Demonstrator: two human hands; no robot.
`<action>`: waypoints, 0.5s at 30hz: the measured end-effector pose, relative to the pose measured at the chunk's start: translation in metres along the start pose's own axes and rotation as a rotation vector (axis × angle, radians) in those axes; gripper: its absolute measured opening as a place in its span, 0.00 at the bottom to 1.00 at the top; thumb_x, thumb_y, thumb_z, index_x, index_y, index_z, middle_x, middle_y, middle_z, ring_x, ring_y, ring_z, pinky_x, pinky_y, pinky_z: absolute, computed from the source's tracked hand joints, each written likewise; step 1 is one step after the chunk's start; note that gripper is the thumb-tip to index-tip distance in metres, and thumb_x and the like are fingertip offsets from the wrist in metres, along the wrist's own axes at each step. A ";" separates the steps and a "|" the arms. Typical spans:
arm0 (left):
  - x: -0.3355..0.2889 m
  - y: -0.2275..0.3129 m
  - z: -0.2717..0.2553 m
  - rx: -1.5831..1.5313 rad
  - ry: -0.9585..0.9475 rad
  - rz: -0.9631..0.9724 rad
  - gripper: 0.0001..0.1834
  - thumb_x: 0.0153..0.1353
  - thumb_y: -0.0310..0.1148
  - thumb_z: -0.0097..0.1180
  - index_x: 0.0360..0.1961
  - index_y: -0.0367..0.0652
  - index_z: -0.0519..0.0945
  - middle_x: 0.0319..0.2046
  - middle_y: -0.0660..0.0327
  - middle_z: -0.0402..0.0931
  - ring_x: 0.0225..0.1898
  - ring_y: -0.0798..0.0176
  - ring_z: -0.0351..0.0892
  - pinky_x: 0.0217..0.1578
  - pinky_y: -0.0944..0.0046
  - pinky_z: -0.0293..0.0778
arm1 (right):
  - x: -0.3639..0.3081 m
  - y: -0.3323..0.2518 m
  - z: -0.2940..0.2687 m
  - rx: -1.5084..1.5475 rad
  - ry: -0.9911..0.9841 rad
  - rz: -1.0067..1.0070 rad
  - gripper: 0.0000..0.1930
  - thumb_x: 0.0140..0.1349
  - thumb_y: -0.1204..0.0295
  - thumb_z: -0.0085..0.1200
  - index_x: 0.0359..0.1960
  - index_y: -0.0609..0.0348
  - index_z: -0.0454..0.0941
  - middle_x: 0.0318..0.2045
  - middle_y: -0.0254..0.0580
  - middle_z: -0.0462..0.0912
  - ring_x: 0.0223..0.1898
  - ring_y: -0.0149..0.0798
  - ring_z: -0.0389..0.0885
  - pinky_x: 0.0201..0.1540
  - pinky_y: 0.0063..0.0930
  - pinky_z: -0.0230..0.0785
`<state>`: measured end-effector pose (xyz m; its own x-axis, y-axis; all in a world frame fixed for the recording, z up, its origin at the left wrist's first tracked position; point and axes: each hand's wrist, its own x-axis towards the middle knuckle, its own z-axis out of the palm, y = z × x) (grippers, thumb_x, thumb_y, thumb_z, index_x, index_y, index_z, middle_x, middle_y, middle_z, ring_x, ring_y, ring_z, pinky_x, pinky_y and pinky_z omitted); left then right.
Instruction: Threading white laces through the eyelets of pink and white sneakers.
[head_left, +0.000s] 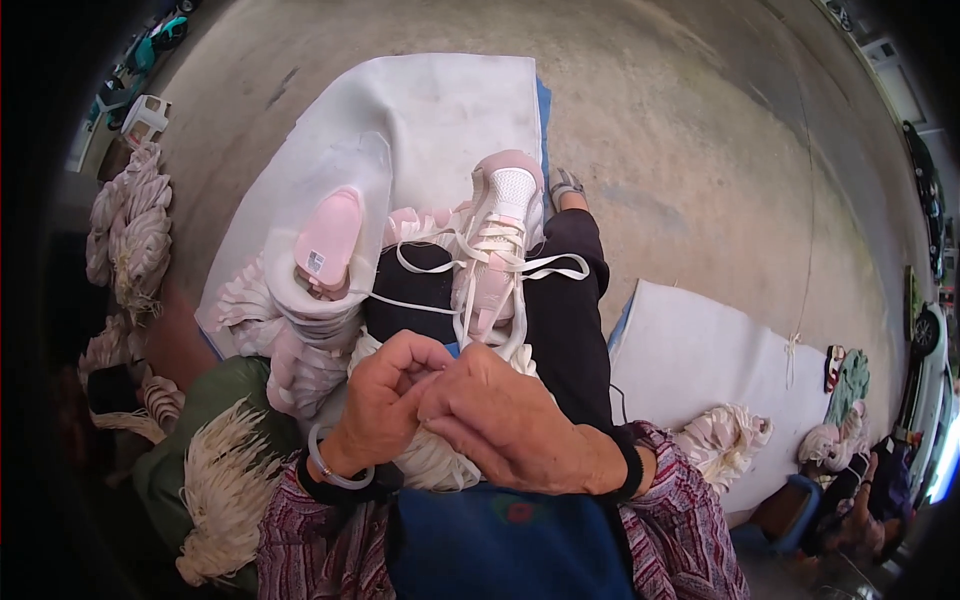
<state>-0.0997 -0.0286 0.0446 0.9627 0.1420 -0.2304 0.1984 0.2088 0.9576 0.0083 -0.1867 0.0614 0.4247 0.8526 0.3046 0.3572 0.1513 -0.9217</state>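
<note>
A pink and white sneaker upper [495, 235] lies over my dark trousers, its toe pointing away from me. White laces [545, 267] criss-cross its front and spread in loose loops to both sides. Just below its opening, my left hand [385, 400] and my right hand [510, 420] meet, fingers pinched together. What sits between the fingertips is hidden by the knuckles. To the left, a pink insole [330, 235] with a small white label lies over a stack of pink and white shoe uppers [300, 365]. White laces bunch beneath my hands.
A white sheet [455, 95] covers the floor ahead; another sheet [715, 350] lies to the right with a bundle of uppers [725, 440]. Bundled uppers [135, 230] and pale laces [230, 490] are at the left. Another person [860, 510] sits at the far right.
</note>
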 end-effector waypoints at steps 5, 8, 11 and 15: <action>0.011 -0.005 0.012 0.166 0.071 0.121 0.09 0.68 0.27 0.51 0.48 0.35 0.74 0.37 0.62 0.78 0.40 0.71 0.78 0.41 0.73 0.73 | 0.011 0.009 0.007 -0.102 0.286 -0.032 0.08 0.56 0.82 0.58 0.38 0.60 0.77 0.31 0.42 0.75 0.34 0.43 0.74 0.37 0.30 0.68; 0.016 -0.005 0.000 0.486 -0.063 0.224 0.09 0.69 0.28 0.50 0.44 0.33 0.77 0.36 0.57 0.79 0.37 0.70 0.79 0.39 0.72 0.73 | 0.010 0.009 0.008 -0.146 0.287 -0.049 0.10 0.56 0.84 0.58 0.40 0.62 0.78 0.30 0.43 0.75 0.33 0.42 0.75 0.37 0.30 0.69; 0.017 -0.010 0.003 0.430 -0.029 0.199 0.10 0.71 0.29 0.48 0.44 0.33 0.77 0.36 0.58 0.79 0.35 0.70 0.80 0.38 0.72 0.74 | 0.003 0.009 0.006 -0.106 0.343 0.055 0.11 0.57 0.83 0.57 0.42 0.64 0.75 0.31 0.47 0.73 0.32 0.46 0.76 0.35 0.32 0.70; 0.016 0.001 0.008 0.004 0.092 0.032 0.12 0.72 0.31 0.45 0.44 0.32 0.77 0.36 0.57 0.79 0.35 0.69 0.81 0.39 0.70 0.76 | -0.025 0.027 -0.006 -0.231 0.219 0.192 0.16 0.57 0.83 0.54 0.48 0.65 0.71 0.36 0.50 0.75 0.35 0.52 0.79 0.35 0.36 0.74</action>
<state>-0.0830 -0.0339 0.0435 0.9476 0.2364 -0.2147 0.1690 0.1991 0.9653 0.0125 -0.2064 0.0301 0.6609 0.7236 0.1988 0.4219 -0.1392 -0.8959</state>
